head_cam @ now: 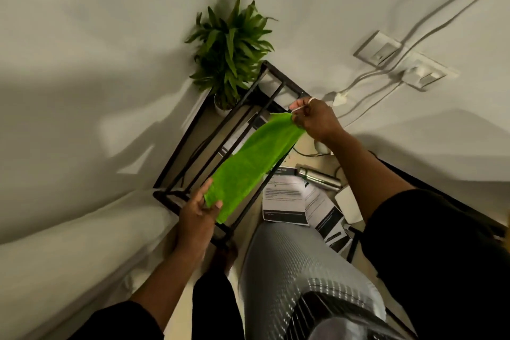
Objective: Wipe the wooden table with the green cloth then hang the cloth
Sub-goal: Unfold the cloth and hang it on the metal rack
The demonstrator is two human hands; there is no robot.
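Green cloth (249, 164) stretched flat between 2 hands, just above the black rack (242, 107) — likely spread for draping over a bar. Left hand (197, 208) pinching the near end; right hand (313, 119) closed on the far corner, beside the plant (230, 50).

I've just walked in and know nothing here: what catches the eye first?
The bright green cloth, stretched between the left hand and right hand above a black metal bar rack. Behind, a leafy green potted plant fills the white corner.
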